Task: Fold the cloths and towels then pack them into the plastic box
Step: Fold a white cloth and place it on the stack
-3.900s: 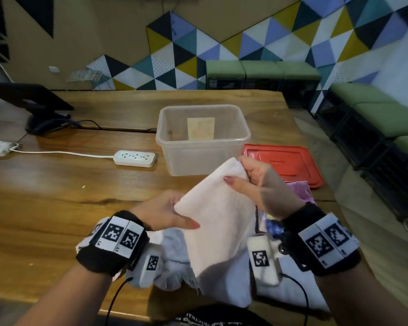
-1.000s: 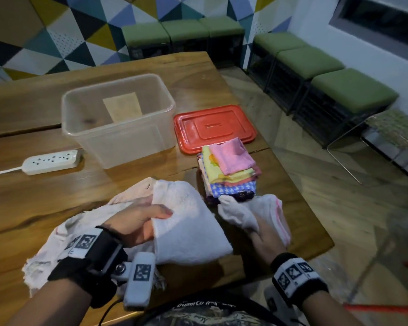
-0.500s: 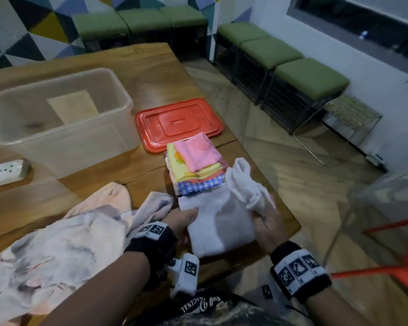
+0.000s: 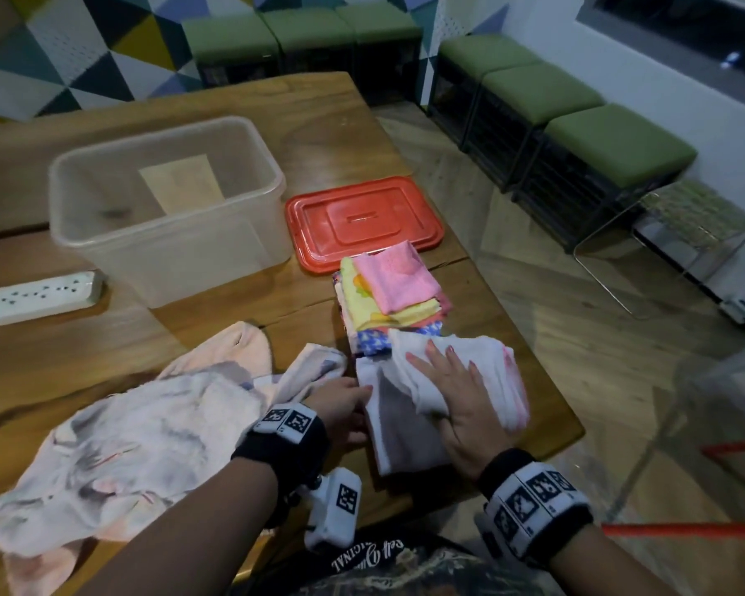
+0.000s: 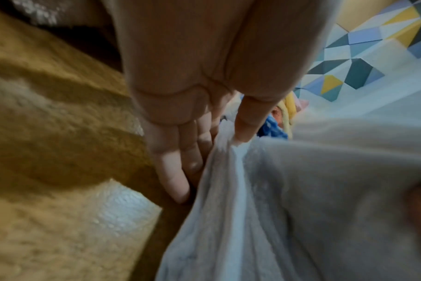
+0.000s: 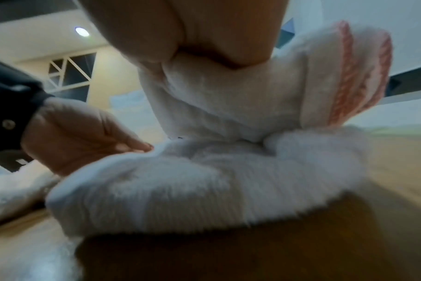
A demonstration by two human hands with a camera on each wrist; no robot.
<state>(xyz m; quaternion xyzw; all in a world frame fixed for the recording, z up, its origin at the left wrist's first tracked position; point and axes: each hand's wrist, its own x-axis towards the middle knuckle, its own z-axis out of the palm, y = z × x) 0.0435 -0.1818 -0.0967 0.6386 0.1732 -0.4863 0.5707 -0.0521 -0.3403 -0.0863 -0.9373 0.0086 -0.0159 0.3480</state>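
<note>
The wooden table [image 4: 104, 346] is seen filling the left and centre of the head view. A rumpled pale pink-and-white cloth [image 4: 117, 440] is spread over its lower left. The clear plastic box [image 4: 168, 234] is set at upper centre-left, open; nothing but a tan rectangle, perhaps a label, is made out through it. The red lid [image 4: 362, 217] is laid flat just right of the box. A stack of folded cloths [image 4: 388, 294], pink on top, then yellow, then blue, is placed just below the lid. The white towel [image 4: 405, 428], pink-edged, is being folded at lower centre, touching that stack. The right hand [image 4: 456, 389] is pressed flat on the upper fold, fingers straight and spread. The left hand [image 4: 340, 406] is held at the towel's left edge; in its wrist view the cloth is pinched between thumb and fingers [image 5: 173, 167]. A white power strip [image 4: 39, 296] is seen at far left.
</note>
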